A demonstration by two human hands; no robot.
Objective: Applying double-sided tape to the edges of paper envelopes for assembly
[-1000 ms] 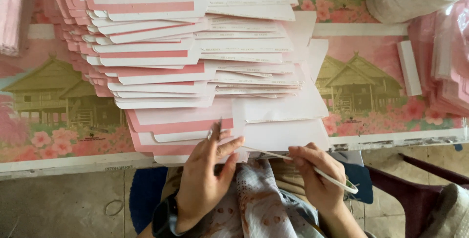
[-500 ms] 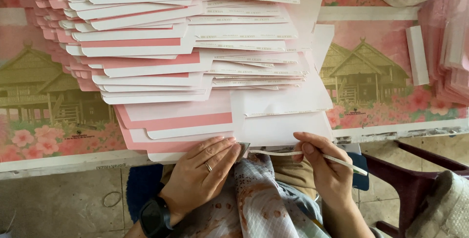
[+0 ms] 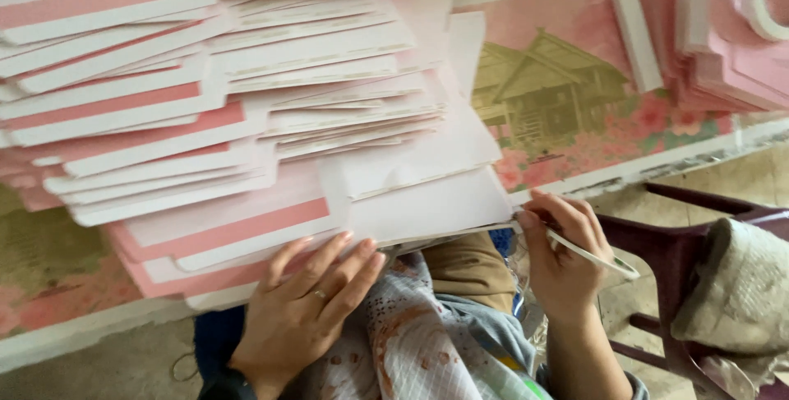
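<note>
Pressing our spread left hand [image 3: 308, 314] flat on the nearest pink-and-white sheet [image 3: 271, 232], we pinched a thin stick [image 3: 588, 254] in our right hand [image 3: 565, 262] at its right-hand edge.

The left hand [image 3: 306, 318] wears a thin ring [image 3: 319, 294] on one of its fingers and a dark band [image 3: 220, 383] at the wrist. The right hand [image 3: 563, 256] and its forearm are bare, with no sleeve below the elbow. Beside the ring hand, over the lap, lies a pale checked cloth [image 3: 419, 342] with reddish blotches and a lacy edge, and tan trousers [image 3: 470, 268] show just beyond it.
</note>
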